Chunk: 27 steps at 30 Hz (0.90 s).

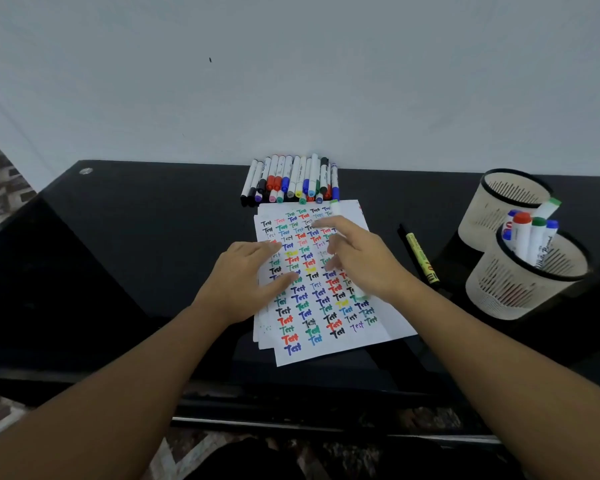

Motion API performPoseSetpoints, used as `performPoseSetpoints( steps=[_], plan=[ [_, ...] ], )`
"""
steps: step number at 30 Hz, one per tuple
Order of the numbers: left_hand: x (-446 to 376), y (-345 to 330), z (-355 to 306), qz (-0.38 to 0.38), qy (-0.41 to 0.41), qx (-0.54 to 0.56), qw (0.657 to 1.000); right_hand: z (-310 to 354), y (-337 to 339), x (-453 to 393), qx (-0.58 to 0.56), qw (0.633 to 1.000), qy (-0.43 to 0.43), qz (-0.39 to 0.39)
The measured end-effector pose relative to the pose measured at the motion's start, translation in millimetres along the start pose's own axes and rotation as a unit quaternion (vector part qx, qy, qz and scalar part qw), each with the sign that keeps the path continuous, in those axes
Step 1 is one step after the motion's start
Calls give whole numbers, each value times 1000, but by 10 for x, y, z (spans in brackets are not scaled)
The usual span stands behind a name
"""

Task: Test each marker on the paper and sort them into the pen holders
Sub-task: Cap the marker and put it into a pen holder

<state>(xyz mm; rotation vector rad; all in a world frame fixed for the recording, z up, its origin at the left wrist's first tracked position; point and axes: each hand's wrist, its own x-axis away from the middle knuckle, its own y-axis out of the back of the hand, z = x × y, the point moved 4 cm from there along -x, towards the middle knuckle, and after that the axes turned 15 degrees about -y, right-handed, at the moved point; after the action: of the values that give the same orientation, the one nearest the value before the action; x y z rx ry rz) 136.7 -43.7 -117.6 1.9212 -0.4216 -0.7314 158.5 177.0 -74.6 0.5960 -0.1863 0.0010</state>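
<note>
A white paper (pixel 329 344) covered in coloured "Test" words lies on the black desk (pixel 125 237). My left hand (pixel 246 278) rests flat on the sheet's left side. My right hand (pixel 357 258) hovers over the upper right of the paper, fingers spread and partly blurred. A white marker with a green cap (pixel 335 205) pokes out beyond its fingertips, and a pale green end shows under the wrist. Whether the hand touches it I cannot tell. Several markers lie in a pile (pixel 291 180) at the wall. Two beige pen holders stand at the right: the far one (pixel 492 209) and the near one (pixel 513 289), which holds several markers.
A yellow marker (pixel 421 258) lies on the desk between the paper and the holders. The wall runs right behind the marker pile. The desk's front edge is just below the paper, and dark desk surface stretches away to the left.
</note>
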Motion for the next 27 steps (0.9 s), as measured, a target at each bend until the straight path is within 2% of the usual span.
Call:
performPoseSetpoints(
  steps=[4, 7, 11, 17, 27],
  plan=[
    [-2, -38, -36, 88, 13, 3, 996, -69, 78, 45, -140, 987, -64, 35],
    [-19, -54, -83, 159, 13, -37, 986, -141, 136, 45, -138, 987, -76, 31],
    [23, -128, -176, 205, 10, -51, 977, -206, 175, 125, -174, 981, -84, -5],
    [92, -189, -204, 175, 5, -75, 982, -188, 302, 308, -6, 994, -18, -111],
    [84, -179, -198, 163, 10, -67, 984, -50, 1021, 870, 97, 956, 56, -272]
  ],
)
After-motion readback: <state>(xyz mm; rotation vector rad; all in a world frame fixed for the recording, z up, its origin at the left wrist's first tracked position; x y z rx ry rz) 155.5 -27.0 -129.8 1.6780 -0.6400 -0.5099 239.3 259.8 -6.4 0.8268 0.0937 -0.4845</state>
